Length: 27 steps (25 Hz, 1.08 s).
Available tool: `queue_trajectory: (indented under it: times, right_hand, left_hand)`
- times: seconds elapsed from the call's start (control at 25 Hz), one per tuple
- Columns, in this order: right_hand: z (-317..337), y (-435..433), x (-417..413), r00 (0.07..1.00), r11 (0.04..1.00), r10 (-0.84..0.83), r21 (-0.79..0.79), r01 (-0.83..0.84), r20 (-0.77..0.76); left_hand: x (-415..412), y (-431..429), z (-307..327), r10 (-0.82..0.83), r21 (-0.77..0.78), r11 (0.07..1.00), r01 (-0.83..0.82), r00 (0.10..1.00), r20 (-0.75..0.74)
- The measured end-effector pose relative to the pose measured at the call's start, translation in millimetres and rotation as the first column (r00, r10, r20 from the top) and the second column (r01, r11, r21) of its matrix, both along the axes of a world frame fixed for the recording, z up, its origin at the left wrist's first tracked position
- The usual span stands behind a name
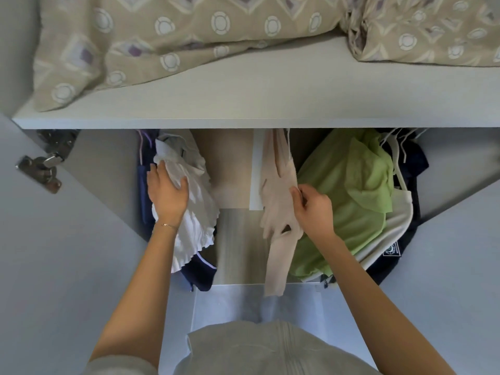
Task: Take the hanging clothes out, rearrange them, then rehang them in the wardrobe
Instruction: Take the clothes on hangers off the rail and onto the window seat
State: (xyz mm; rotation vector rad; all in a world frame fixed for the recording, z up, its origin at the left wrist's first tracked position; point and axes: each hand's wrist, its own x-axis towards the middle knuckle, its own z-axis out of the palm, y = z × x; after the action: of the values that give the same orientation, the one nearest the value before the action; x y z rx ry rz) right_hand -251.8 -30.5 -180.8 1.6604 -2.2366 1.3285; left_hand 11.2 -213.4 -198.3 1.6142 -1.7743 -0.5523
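The shelf (243,123) front edge conceals the tops of the hanging clothes (351,190) and the hooks of the white hangers (401,151). The patterned bedding (162,36) is cut off at the picture's top and right edges. The label (391,250) print is illegible.

Bedding (162,50) on the shelf (270,104), hanging clothes (351,198) beneath, door hinge (40,169) far left.
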Motion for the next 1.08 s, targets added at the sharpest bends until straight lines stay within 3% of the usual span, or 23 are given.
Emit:
queue_trajectory:
  times: [0.32,0.48,0.68,0.92,1.08]
  right_hand:
    - [2,-11,37,0.998,0.999,0.046,0.004,-0.046,-0.041]
    - [0,-13,48,0.999,0.999,0.019,0.028,-0.018,-0.032]
    - [4,-20,51,0.999,1.000,0.014,0.015,-0.014,-0.036]
    - [7,-23,49,1.000,1.000,0.011,-0.013,-0.011,-0.026]
    - [8,-20,43,1.000,1.000,-0.013,0.007,0.014,-0.016]
  left_hand:
    - [8,-50,7,0.076,0.272,0.962,-0.010,0.970,-0.231]
    - [4,-61,13,0.135,0.411,0.909,0.069,0.885,-0.446]
    - [-8,-53,16,0.096,0.402,0.896,0.186,0.805,-0.586]
    - [-11,-35,30,0.017,0.326,0.834,0.444,0.571,-0.821]
    - [-27,-2,26,-0.140,0.322,0.743,0.587,0.607,-0.782]
